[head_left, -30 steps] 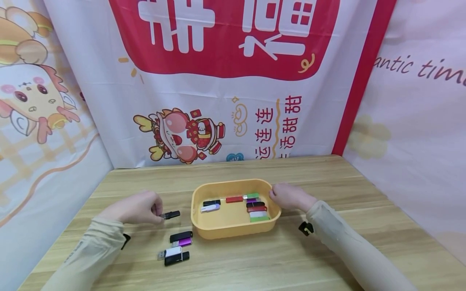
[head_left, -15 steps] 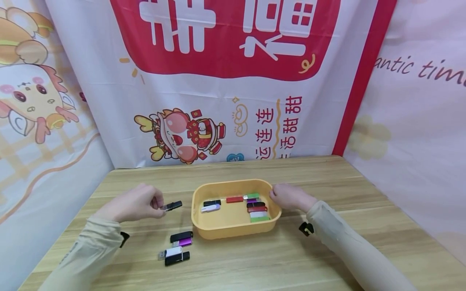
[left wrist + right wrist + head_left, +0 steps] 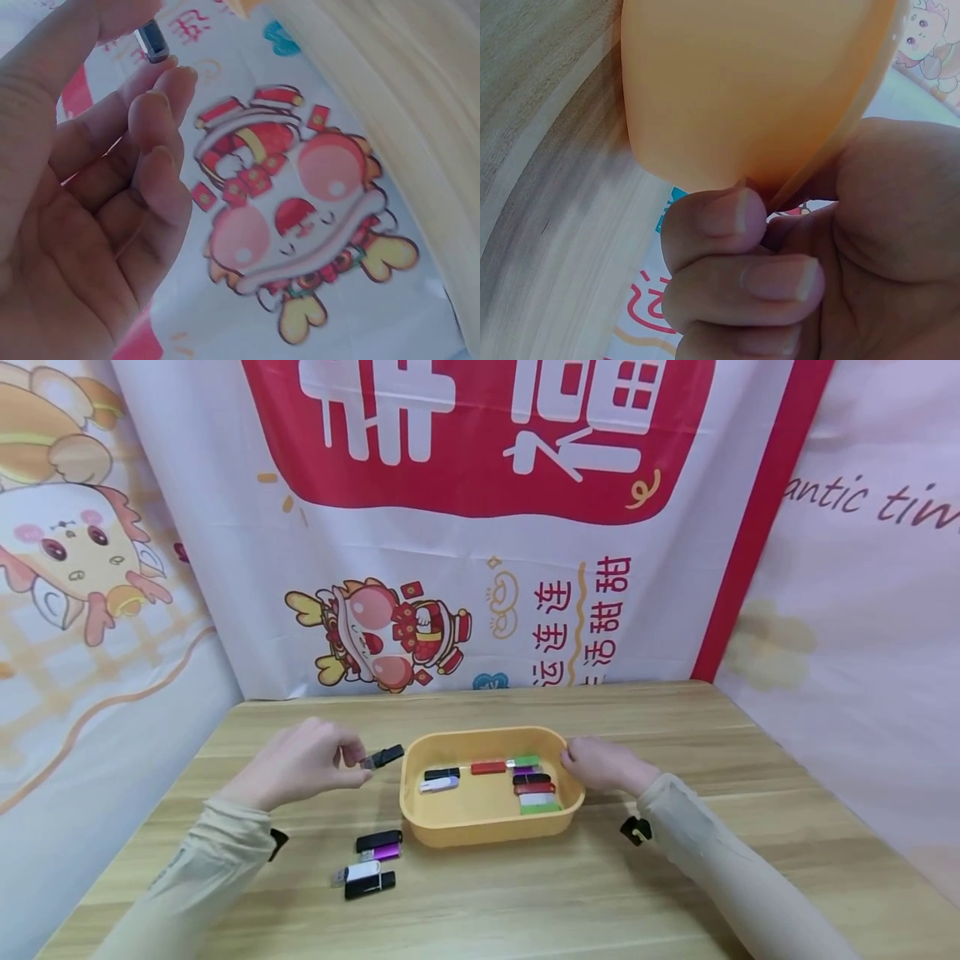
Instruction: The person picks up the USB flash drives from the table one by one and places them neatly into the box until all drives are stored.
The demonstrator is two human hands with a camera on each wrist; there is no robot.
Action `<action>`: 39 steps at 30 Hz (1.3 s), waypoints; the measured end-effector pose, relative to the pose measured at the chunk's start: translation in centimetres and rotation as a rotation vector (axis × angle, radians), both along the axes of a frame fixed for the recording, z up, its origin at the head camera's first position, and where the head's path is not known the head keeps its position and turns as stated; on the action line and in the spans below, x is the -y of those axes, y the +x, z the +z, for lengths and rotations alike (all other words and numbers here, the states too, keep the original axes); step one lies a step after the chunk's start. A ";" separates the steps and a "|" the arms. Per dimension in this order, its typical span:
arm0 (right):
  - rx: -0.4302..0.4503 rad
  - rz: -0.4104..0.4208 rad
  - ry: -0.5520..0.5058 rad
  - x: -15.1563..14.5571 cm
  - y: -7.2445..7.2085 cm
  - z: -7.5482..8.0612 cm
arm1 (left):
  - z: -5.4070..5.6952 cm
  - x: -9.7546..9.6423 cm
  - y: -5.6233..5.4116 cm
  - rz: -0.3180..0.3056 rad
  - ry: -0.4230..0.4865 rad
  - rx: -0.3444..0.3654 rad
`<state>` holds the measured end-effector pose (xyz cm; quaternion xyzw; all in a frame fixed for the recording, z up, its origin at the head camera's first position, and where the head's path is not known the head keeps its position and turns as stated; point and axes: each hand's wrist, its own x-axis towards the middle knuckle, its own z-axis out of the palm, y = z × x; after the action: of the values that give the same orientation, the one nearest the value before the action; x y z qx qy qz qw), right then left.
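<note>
My left hand (image 3: 307, 762) pinches a black USB stick (image 3: 387, 755) by its metal plug end, just left of the yellow bin (image 3: 491, 835). In the left wrist view the metal plug (image 3: 153, 41) shows between thumb and index finger, while the other fingers curl loosely. My right hand (image 3: 606, 763) grips the bin's right rim, its fingers (image 3: 780, 281) bent beneath the rim in the right wrist view. Inside the bin, at the left, lie a black USB stick and a white one (image 3: 439, 785). A red stick (image 3: 488, 767) and a column of several coloured ones lie further right.
Left of the bin's front corner, on the wooden table (image 3: 525, 902), lie a black USB stick (image 3: 378, 840), a purple one (image 3: 386, 852), a white one (image 3: 363, 872) and another black one (image 3: 371, 885). A printed cloth (image 3: 480, 543) hangs behind the table.
My left hand has lifted the black USB stick and carried it rightward and away from me, up to the bin's left side. The right hand stays on the bin's rim. The head view has shifted slightly.
</note>
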<state>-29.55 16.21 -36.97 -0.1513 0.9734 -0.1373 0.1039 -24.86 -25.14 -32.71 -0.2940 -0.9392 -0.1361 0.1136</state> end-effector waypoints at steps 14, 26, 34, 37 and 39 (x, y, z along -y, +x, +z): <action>-0.018 0.014 0.004 0.2 0.0 0.1 | -0.4 -6.7 -1.8 -0.046 -0.101 0.078; -0.022 0.019 0.015 0.0 0.0 0.1 | -1.4 -9.7 -3.2 -0.129 -0.399 0.049; -0.033 0.025 0.010 0.1 0.1 0.0 | -1.9 -10.9 -3.9 -0.114 -0.541 0.088; -0.045 0.028 0.017 0.0 0.1 0.0 | -2.0 -11.1 -4.2 -0.112 -0.565 0.095; -0.050 0.030 0.020 0.0 0.1 0.0 | -2.1 -11.3 -4.5 -0.104 -0.589 0.098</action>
<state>-29.46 16.21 -36.97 -0.1680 0.9747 -0.1220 0.0832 -29.32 -13.79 -34.82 -0.3549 -0.9264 0.1225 -0.0292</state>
